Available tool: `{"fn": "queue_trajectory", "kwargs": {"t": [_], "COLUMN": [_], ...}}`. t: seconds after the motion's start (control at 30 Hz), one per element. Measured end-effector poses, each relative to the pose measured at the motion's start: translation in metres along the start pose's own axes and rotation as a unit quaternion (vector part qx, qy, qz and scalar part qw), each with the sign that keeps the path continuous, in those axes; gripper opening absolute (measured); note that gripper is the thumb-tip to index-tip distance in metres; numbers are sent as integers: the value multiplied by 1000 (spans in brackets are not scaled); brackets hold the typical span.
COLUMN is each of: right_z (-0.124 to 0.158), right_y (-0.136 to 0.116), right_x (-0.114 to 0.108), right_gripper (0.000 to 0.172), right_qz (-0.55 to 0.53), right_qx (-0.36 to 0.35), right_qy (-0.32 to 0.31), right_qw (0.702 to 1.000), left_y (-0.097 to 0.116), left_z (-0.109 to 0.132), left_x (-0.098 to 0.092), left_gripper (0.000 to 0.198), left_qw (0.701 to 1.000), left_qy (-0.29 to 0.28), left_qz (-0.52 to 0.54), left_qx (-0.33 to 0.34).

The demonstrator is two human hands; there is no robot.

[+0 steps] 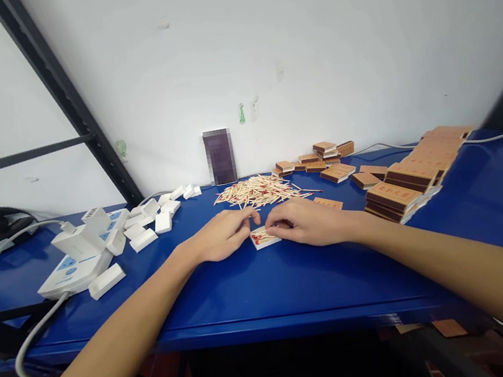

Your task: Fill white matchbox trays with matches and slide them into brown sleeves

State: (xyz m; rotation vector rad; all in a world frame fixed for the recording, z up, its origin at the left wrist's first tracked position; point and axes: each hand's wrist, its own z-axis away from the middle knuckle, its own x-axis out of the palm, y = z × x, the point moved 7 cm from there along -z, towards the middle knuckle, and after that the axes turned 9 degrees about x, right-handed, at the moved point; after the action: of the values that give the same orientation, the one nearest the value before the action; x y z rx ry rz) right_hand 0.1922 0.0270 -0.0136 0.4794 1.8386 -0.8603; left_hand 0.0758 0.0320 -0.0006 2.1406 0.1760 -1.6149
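A small white matchbox tray (268, 243) with red-tipped matches (259, 236) in it lies on the blue table in front of me. At its left end is my left hand (221, 235), fingers bent, with a gap between thumb and forefinger and nothing visible in them. My right hand (308, 221) reaches over the tray's right part, its fingers and thumb closed at the matches inside. Just beyond the hands spreads a loose heap of matches (261, 190). An orange matchbox cover (328, 202) lies flat behind my right hand.
White empty trays (144, 240) lie scattered at the left, beside a power strip (73, 274) with chargers and cables. Orange matchboxes (338, 172) and stacked covers (392, 197) occupy the right. A blurred dark upright object (220, 157) leans against the wall. Black metal posts (68, 103) frame the table (269, 295).
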Motion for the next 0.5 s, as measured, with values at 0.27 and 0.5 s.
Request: {"fn": "queue_trajectory", "kwargs": {"t": [0.27, 0.5], "right_z": [0, 0], "right_y": [2, 2], "right_x": [-1, -2], "right_gripper": [17, 15], "right_qz": [-38, -61], "right_qx": [34, 34], "right_qy": [32, 28], "right_qw": [998, 997], "left_y": [0, 1], "left_z": [-1, -3], "left_x": [6, 8], "left_gripper": [14, 14], "left_qw": [998, 996], "left_qy": [5, 4], "left_qz": [-65, -92], "left_qx": [4, 5]}}
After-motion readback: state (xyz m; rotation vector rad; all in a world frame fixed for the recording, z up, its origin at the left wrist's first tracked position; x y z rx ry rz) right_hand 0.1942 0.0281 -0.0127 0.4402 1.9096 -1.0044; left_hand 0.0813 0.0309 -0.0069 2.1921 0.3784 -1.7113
